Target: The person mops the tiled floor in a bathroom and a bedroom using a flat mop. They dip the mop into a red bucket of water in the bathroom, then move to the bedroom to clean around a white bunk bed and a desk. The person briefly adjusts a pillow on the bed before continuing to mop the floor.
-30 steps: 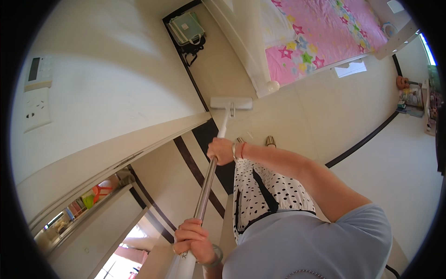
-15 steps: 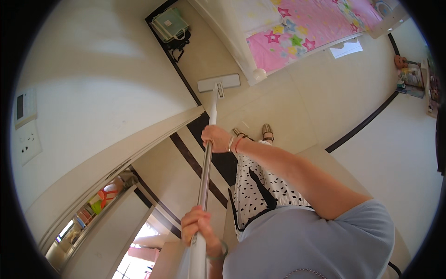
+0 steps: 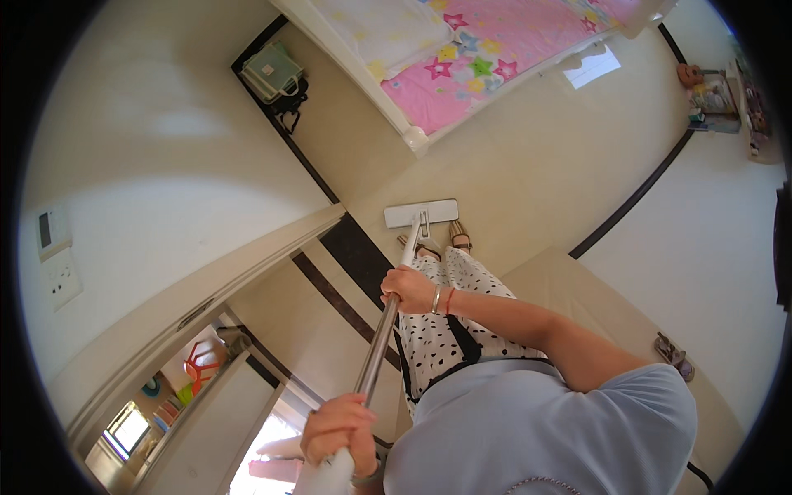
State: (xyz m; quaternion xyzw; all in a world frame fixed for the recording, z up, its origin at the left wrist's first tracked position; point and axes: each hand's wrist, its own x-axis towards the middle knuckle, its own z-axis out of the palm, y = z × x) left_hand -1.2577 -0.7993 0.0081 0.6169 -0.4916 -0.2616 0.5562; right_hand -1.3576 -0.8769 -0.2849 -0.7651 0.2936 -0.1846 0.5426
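Observation:
A flat mop (image 3: 421, 213) with a white rectangular head lies on the beige floor just ahead of my sandals. Its pole slants down and left toward me, part white and part bare metal. My right hand (image 3: 408, 289) is wrapped round the pole's upper stretch near the white section, a silver bangle and red cord at the wrist. Lower on the pole, my left hand (image 3: 338, 436) grips close to the white end. Both hands are closed on the pole. The mop head sits against or very near my sandal (image 3: 460, 237); I cannot tell whether they touch.
A bed (image 3: 415, 142) with pink star-patterned bedding stands ahead. Against the left wall is a pale green bag (image 3: 272, 73). A doorway with a dark threshold strip (image 3: 355, 247) opens at left. A small shoe (image 3: 675, 356) lies at right; a toy guitar (image 3: 690, 76) stands farther off.
The mop head has been drawn back across the floor toward my feet and slightly right, away from the bed's corner. Both hands keep hold of the pole. My view has shifted a little.

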